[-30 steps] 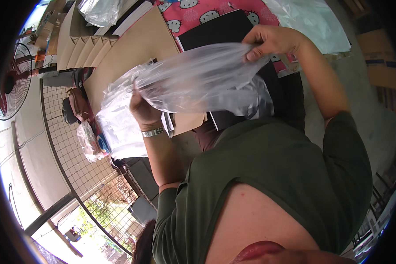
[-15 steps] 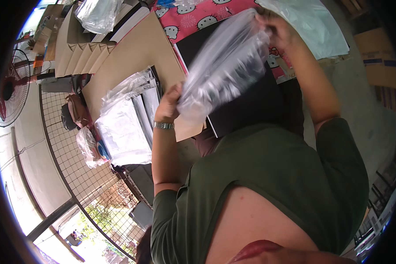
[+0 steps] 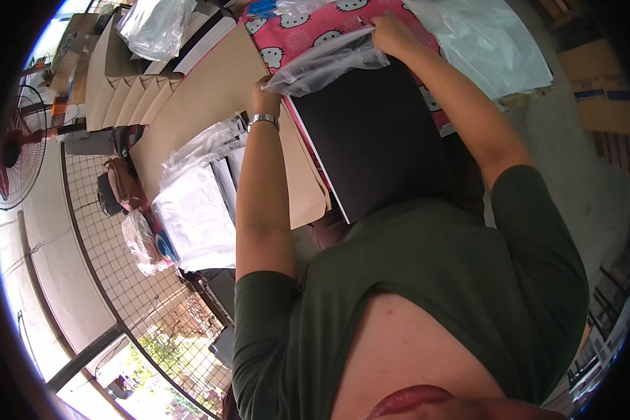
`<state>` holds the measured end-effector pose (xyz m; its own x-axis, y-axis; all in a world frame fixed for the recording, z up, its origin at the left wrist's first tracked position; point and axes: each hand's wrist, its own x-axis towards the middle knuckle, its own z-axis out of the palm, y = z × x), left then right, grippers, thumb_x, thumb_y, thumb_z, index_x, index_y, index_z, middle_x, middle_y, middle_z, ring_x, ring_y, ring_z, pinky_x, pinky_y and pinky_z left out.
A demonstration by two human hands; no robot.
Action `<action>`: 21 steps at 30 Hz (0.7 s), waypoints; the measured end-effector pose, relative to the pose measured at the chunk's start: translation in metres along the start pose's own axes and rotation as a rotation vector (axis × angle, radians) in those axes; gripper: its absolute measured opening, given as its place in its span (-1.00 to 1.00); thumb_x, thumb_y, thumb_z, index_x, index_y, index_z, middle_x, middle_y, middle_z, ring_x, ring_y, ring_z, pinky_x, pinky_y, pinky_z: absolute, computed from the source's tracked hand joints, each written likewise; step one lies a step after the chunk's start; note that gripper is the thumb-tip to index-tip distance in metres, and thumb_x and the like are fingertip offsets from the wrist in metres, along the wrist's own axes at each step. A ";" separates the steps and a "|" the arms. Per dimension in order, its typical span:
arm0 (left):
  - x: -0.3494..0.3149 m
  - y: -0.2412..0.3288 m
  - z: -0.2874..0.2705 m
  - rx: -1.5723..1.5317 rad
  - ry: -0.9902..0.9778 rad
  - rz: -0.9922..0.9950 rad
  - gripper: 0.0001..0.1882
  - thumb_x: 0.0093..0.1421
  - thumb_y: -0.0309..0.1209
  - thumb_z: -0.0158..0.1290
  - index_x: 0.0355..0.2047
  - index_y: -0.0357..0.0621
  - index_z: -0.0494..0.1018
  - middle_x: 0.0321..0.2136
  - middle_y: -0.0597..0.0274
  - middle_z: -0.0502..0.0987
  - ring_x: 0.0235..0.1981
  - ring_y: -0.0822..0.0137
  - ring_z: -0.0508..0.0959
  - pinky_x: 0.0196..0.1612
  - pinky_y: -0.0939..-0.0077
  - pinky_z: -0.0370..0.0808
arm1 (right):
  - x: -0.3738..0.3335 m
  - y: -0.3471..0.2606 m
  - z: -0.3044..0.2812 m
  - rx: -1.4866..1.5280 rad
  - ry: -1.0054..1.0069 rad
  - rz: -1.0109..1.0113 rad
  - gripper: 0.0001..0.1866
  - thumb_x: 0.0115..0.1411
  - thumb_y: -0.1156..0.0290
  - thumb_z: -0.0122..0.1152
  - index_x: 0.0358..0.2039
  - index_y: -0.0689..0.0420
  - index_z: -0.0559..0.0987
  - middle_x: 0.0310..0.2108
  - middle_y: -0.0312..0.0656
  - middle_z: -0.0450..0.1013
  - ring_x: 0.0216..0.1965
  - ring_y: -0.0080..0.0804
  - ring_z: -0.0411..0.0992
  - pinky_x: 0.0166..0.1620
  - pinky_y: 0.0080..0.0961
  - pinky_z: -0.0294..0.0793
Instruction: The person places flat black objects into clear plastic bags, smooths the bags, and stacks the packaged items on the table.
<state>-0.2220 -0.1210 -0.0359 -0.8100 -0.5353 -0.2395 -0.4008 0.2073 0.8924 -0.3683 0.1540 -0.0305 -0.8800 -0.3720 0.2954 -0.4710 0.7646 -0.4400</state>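
Observation:
A see-through plastic bag (image 3: 332, 64) is stretched between my two hands, above the far end of a large black board (image 3: 378, 133) with a white left edge. My left hand (image 3: 267, 94), with a metal watch at the wrist, is closed on the bag's left end. At its far right corner my right hand (image 3: 393, 35) grips the bag. The black board lies flat in front of my body, over a pink patterned cloth (image 3: 308, 38). Whether the board's far edge is inside the bag cannot be made out.
Left of the board lies brown cardboard (image 3: 210, 84), with a stack of plastic-wrapped packets (image 3: 192, 206) on it. Folded brown cartons (image 3: 129, 98) stand at the far left. Pale plastic sheets (image 3: 486, 45) lie far right. A fan (image 3: 21, 147) stands beside the mesh wall.
Both hands have moved away from my body, carrying the bag from over the middle of the black board to its far end. More of the board's surface shows.

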 end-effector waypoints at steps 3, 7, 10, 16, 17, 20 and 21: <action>-0.016 0.008 -0.017 -0.056 -0.116 0.178 -0.72 0.08 -0.48 0.02 -0.20 -0.39 0.47 -0.40 0.13 0.54 -0.40 0.41 0.50 -0.34 0.57 0.42 | 0.006 -0.028 -0.061 0.134 -0.133 -0.062 -0.78 0.00 0.39 0.01 -0.39 0.20 0.55 -0.33 0.09 0.43 -0.28 0.12 0.43 -0.20 -0.08 0.41; -0.052 0.056 -0.042 -0.286 0.030 0.308 -0.75 0.10 -0.46 0.02 -0.27 -0.40 0.51 -0.45 0.21 0.54 -0.45 0.45 0.47 -0.38 0.58 0.39 | 0.019 -0.073 -0.151 0.339 -0.207 0.115 -0.79 0.14 0.37 -0.01 -0.32 0.20 0.54 -0.54 -0.25 0.47 -0.55 -0.44 0.44 -0.40 -0.44 0.46; -0.093 0.122 -0.071 0.019 0.190 0.497 -0.76 0.09 -0.41 0.02 -0.50 -0.42 0.52 -0.65 0.28 0.47 -0.58 0.51 0.39 -0.50 0.57 0.32 | 0.031 -0.063 -0.188 1.083 -0.488 0.179 -0.80 0.12 0.42 -0.04 -0.41 0.20 0.55 -0.62 -0.30 0.42 -0.64 -0.50 0.38 -0.54 -0.53 0.38; -0.164 0.177 -0.109 0.228 0.107 0.253 -0.68 0.10 -0.34 -0.02 -0.58 -0.41 0.50 -0.69 0.31 0.41 -0.59 0.57 0.32 -0.52 0.63 0.24 | 0.026 -0.078 -0.203 1.285 -0.678 0.290 -0.80 0.15 0.43 -0.03 -0.57 0.13 0.51 -0.70 -0.36 0.37 -0.73 -0.63 0.28 -0.70 -0.70 0.17; -0.168 0.175 -0.113 0.139 0.096 0.241 -0.69 0.10 -0.34 -0.02 -0.58 -0.40 0.51 -0.67 0.31 0.42 -0.57 0.57 0.33 -0.50 0.63 0.24 | 0.024 -0.081 -0.204 1.264 -0.723 0.317 -0.79 0.15 0.43 -0.03 -0.58 0.13 0.50 -0.72 -0.37 0.36 -0.74 -0.64 0.26 -0.71 -0.70 0.16; -0.165 0.156 -0.143 -0.223 -0.014 0.080 -0.68 0.17 -0.33 -0.17 -0.25 -0.32 0.46 -0.39 0.19 0.52 -0.41 0.40 0.48 -0.39 0.56 0.40 | 0.016 -0.089 -0.215 1.205 -0.708 0.240 -0.80 0.12 0.43 -0.01 -0.63 0.08 0.45 -0.75 -0.39 0.31 -0.77 -0.65 0.20 -0.71 -0.69 0.12; -0.166 0.150 -0.148 -0.418 -0.043 0.017 -0.66 0.18 -0.33 -0.21 -0.18 -0.30 0.43 -0.33 0.16 0.53 -0.38 0.36 0.50 -0.37 0.53 0.43 | 0.014 -0.093 -0.222 1.166 -0.711 0.210 -0.81 0.12 0.42 -0.01 -0.62 0.07 0.45 -0.74 -0.38 0.31 -0.77 -0.65 0.19 -0.71 -0.69 0.12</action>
<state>-0.0847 -0.1224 0.1946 -0.8356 -0.4984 -0.2310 -0.1859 -0.1391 0.9727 -0.3230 0.1948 0.2028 -0.6167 -0.7610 -0.2014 0.2045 0.0921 -0.9745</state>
